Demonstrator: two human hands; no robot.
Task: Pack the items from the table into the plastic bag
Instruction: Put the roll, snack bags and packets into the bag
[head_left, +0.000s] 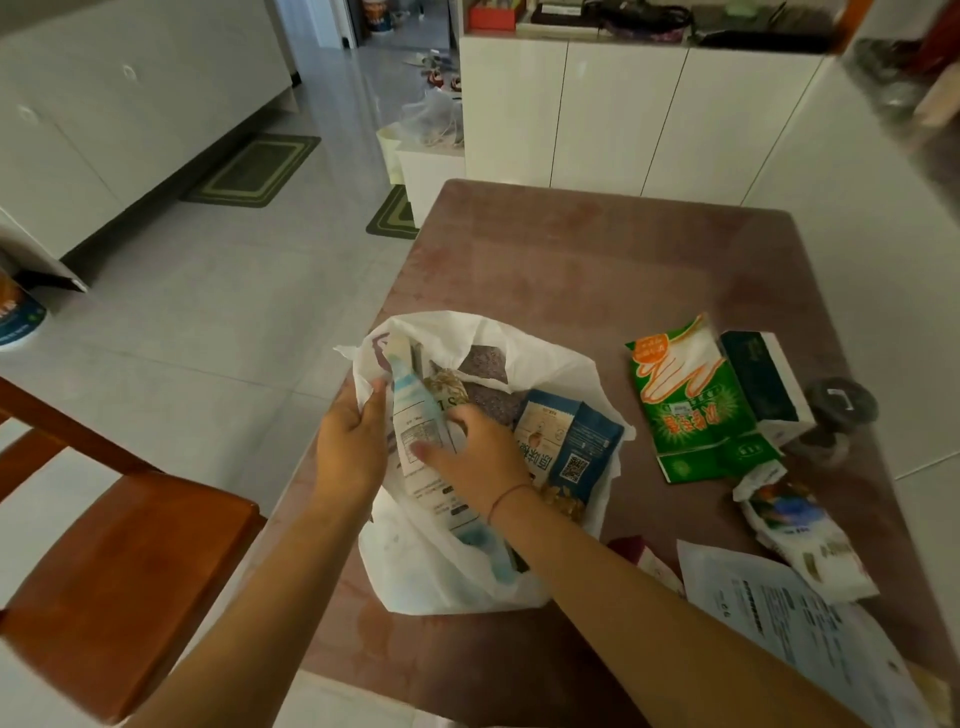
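A white plastic bag (545, 358) lies open on the reddish-brown table (597, 249). My left hand (350, 447) grips the bag's left rim. My right hand (480, 457) is inside the opening, fingers on a light-blue and white packet (421, 431). A blue snack packet (576, 447) and dark packets (485, 364) also lie in the bag. To the right on the table lie a green and white packet (685, 400), a dark green box (763, 379) and a white and blue pouch (800, 525).
A round dark object (841, 400) sits beyond the box near the table's right edge. A printed plastic sleeve (789, 618) lies at the front right. A wooden chair (119, 561) stands left of the table. White cabinets (623, 114) stand behind it.
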